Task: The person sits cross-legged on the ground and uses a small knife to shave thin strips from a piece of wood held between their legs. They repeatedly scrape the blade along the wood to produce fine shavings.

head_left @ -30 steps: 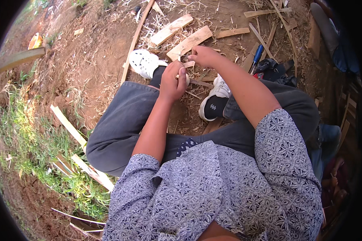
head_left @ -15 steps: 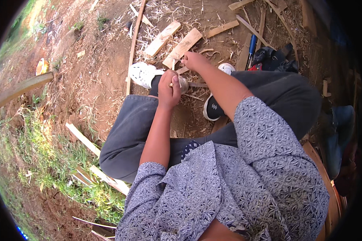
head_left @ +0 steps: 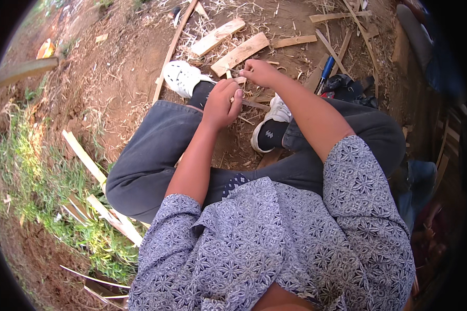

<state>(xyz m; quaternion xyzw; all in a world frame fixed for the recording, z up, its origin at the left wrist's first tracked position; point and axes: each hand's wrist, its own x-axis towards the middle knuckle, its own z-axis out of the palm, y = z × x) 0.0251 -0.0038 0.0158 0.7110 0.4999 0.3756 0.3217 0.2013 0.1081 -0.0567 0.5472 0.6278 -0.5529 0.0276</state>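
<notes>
My left hand (head_left: 222, 105) is closed in a fist between my feet. A thin pale wooden stick (head_left: 229, 74) pokes out past its knuckles, and a pale end also shows by the thumb. Just beyond it to the right, my right hand (head_left: 259, 73) has its fingers pinched together near the stick's tip; whatever lies between them is too small to make out. A narrow flat strip (head_left: 256, 105) runs rightward from beside my left hand. White shoes (head_left: 180, 78) are on my feet, one on each side of the hands.
Flat wooden boards (head_left: 239, 54) lie among shavings on the dirt ahead. A blue-handled tool (head_left: 327, 67) rests by a black bag (head_left: 342, 85) at the right. Split pale strips (head_left: 83, 158) lie on the grass to the left. Another person's blue-clad leg (head_left: 421, 184) is at the far right.
My right hand has shifted slightly right, still pinched. My left fist has turned, and the round tan thing seen beside it is now hidden. The view has shifted a little.
</notes>
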